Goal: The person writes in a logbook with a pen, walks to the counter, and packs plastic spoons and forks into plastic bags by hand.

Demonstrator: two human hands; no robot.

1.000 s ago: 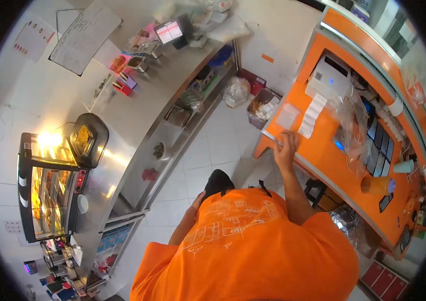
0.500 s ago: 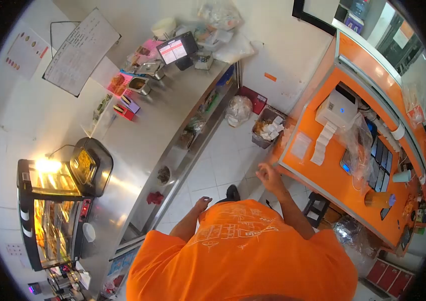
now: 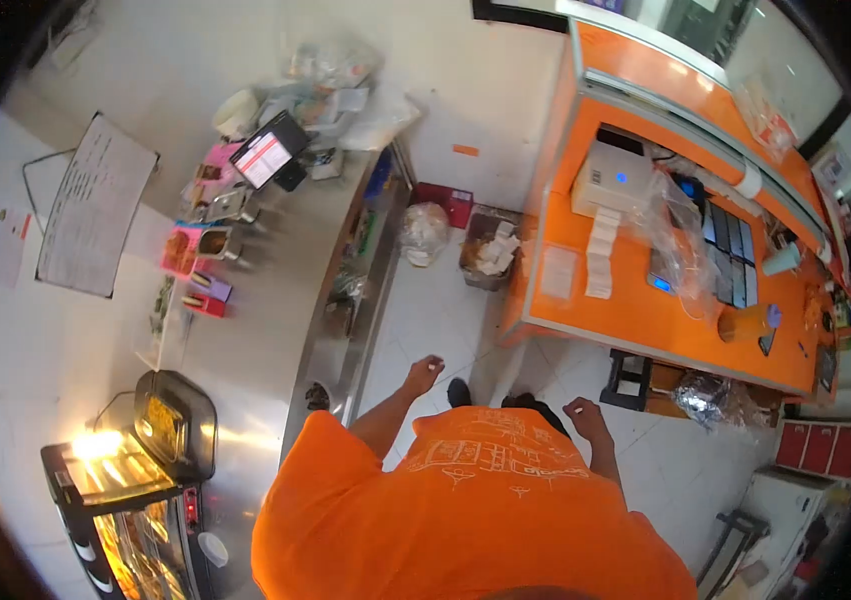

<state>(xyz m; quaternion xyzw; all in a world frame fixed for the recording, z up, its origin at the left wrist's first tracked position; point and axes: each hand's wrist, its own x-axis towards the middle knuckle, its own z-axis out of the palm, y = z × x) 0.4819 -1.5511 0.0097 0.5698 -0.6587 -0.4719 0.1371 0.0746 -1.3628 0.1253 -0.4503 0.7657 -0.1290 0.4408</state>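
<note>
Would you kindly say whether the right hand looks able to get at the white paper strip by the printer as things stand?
Probably not without stepping or reaching forward: the right hand hangs short of the orange counter. Nothing seems to cover the white paper strip, though.

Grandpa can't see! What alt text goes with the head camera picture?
A person in an orange shirt stands, left hand and right hand loosely curled above the tiled floor. On the left, a steel counter bears a glowing glass cabinet; on the right, an orange counter bears a white printer and paper strip.
</note>
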